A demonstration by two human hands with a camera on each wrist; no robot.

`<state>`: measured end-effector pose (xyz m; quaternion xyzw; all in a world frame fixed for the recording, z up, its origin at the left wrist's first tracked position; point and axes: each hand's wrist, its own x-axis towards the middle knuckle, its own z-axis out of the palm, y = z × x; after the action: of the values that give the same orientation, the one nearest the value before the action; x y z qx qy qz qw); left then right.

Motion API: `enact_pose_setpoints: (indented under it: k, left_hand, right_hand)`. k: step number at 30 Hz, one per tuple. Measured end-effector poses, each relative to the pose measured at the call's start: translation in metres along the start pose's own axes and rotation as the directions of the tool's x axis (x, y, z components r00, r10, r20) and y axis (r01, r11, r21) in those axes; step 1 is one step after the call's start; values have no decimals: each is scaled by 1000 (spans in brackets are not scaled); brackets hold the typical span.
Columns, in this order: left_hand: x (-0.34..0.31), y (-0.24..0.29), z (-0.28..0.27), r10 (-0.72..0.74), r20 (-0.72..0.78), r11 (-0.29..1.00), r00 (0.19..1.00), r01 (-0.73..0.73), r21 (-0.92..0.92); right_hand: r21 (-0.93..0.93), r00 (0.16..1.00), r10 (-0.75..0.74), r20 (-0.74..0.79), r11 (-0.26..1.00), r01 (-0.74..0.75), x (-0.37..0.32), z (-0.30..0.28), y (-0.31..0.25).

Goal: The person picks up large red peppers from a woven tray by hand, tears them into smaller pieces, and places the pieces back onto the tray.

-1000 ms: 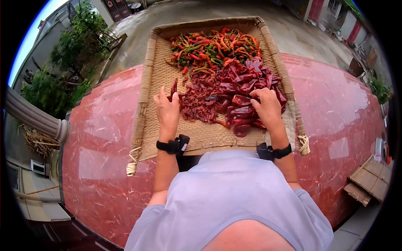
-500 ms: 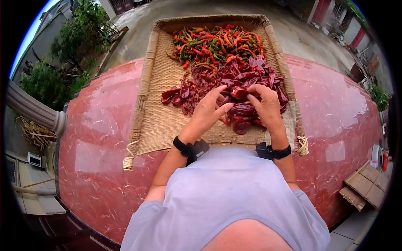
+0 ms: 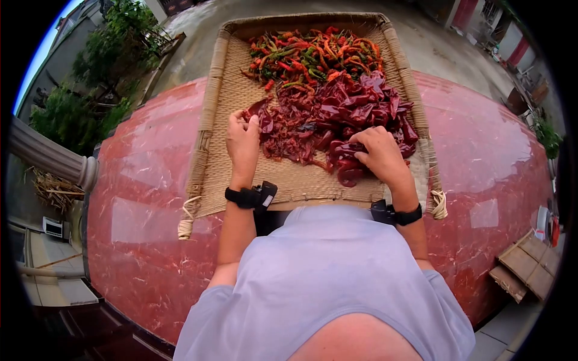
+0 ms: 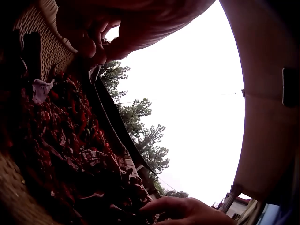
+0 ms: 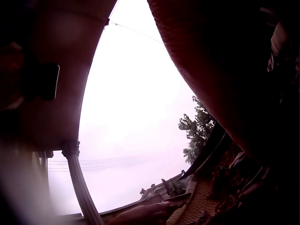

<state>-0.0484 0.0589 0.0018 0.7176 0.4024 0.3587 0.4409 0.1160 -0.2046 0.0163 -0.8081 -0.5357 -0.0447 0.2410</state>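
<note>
On a woven tray (image 3: 226, 153), my left hand (image 3: 242, 147) is at the left edge of the dark red peppers. Its thumb and fingertips pinch a dried red chili pepper (image 3: 259, 109), partly hidden by the hand. In the left wrist view the fingertips (image 4: 96, 54) come together. My right hand (image 3: 385, 155) lies over the pile of glossy dark red peppers (image 3: 346, 111) on the right, thumb and curled fingers around a dark red chili pepper (image 3: 345, 150). Shrivelled red peppers (image 3: 289, 135) spread between the hands.
Thin orange, red and green chilies (image 3: 316, 57) cover the tray's far end. A raised woven rim (image 3: 208, 114) borders the tray, with red polished tiles (image 3: 150, 162) around it. A column (image 3: 57, 156) stands at left, and flattened cardboard (image 3: 530, 262) lies at right.
My left hand went from the left side across to the right hand, then back left to the peppers there. The right hand has shifted slightly right and lower over its pile.
</note>
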Motion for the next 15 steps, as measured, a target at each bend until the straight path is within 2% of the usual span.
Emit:
enact_pose_setpoints:
  k: [2, 5, 6, 8, 9, 12, 13, 15]
  left_hand:
    - [2, -4, -3, 14, -147, 999, 989, -20, -38]
    - [0, 1, -8, 76, -55, 993, 996, -80, -85]
    - [-11, 19, -11, 42, 67, 994, 997, -35, -99]
    - [-11, 15, -1, 87, 251, 989, 964, -53, -139]
    - [-17, 18, 5, 109, 300, 984, 948, -61, -165]
    - [-36, 37, 12, 161, 470, 980, 868, -87, -177]
    - [-39, 36, 16, 222, 494, 973, 841, -158, -168]
    - [-47, 40, 20, 230, 580, 971, 782, -143, -192]
  right_hand:
    - [-52, 1000, -10, 25, 999, 11, 1, 0, -1]
    - [-47, 999, -9, 36, 999, 11, 2, -1, -3]
    - [-28, 998, 31, 53, 999, -29, 2, -2, -4]
    - [3, 990, 107, 88, 994, -108, 3, -6, -5]
    - [50, 985, 150, 81, 987, -154, 3, -7, -6]
    - [-35, 973, 202, 111, 979, -200, 1, -18, -5]
    - [-148, 986, 151, 67, 979, -140, -1, -15, 2]
    - [-28, 945, 316, 79, 949, -315, -1, -23, -2]
